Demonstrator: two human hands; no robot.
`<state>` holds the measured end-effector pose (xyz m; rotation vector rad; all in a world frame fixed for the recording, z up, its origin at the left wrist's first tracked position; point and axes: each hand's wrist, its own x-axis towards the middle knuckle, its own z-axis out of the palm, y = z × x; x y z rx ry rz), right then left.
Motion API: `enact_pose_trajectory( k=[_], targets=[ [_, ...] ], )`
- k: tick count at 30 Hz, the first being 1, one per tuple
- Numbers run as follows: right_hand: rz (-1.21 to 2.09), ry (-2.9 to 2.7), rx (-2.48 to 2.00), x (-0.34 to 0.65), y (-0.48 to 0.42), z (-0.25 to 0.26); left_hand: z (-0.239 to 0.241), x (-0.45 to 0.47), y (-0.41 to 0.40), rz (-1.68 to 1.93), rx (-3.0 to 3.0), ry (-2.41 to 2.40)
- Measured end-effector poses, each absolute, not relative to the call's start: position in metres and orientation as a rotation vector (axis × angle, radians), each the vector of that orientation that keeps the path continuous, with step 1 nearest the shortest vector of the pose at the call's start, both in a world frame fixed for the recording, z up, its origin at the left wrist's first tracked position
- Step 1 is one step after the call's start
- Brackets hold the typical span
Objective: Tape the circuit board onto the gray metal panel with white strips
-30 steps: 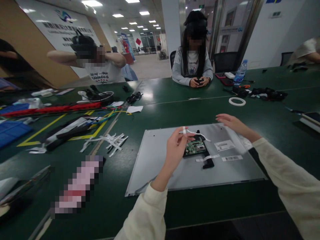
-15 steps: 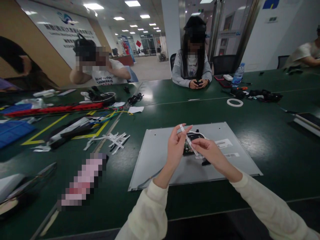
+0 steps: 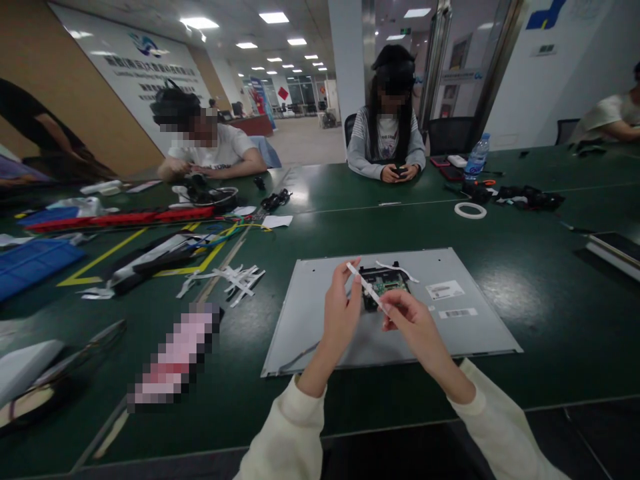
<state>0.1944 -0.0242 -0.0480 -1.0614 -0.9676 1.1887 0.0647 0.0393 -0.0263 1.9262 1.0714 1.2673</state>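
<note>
A narrow white strip (image 3: 365,285), perhaps tape, runs slantwise between my two hands above a grey flat panel (image 3: 310,293). My left hand (image 3: 343,303) pinches its upper end. At the lower end, the fingers of my right hand (image 3: 407,320) are closed on the same strip. Behind the hands, a circuit board (image 3: 390,283) in a black frame lies on the panel, partly covered by them. Another white strip (image 3: 400,270) curves over the frame's top right corner. White labels (image 3: 445,290) are stuck on the panel's right part.
Cut white strips (image 3: 240,283) lie left of the panel, near a blurred pink object (image 3: 177,353). A white tape ring (image 3: 470,210) and a water bottle (image 3: 477,157) stand farther right. Two people sit across the green table (image 3: 350,223). Cables and a blue tray (image 3: 37,267) fill the left.
Both hands have shifted slightly left and down with the strip, uncovering more of the circuit board and labels. The person across on the left has lowered their arms to the table.
</note>
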Motion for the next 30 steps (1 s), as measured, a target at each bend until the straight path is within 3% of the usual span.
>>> enact_pose_trajectory(
  k=[10, 19, 30],
  targets=[
    [1.287, -0.886, -1.095, 0.188, -0.043, -0.070, -0.043, 0.014, 0.050, 1.197, 2.046, 1.372],
    [1.299, -0.778, -1.059, 0.191, -0.051, -0.066, -0.058, 0.002, 0.034, 0.707, 2.495, 1.386],
    [1.261, -0.897, -1.081, 0.193, -0.050, -0.065, -0.065, -0.005, 0.040, 0.773, 2.325, 1.359]
  ],
)
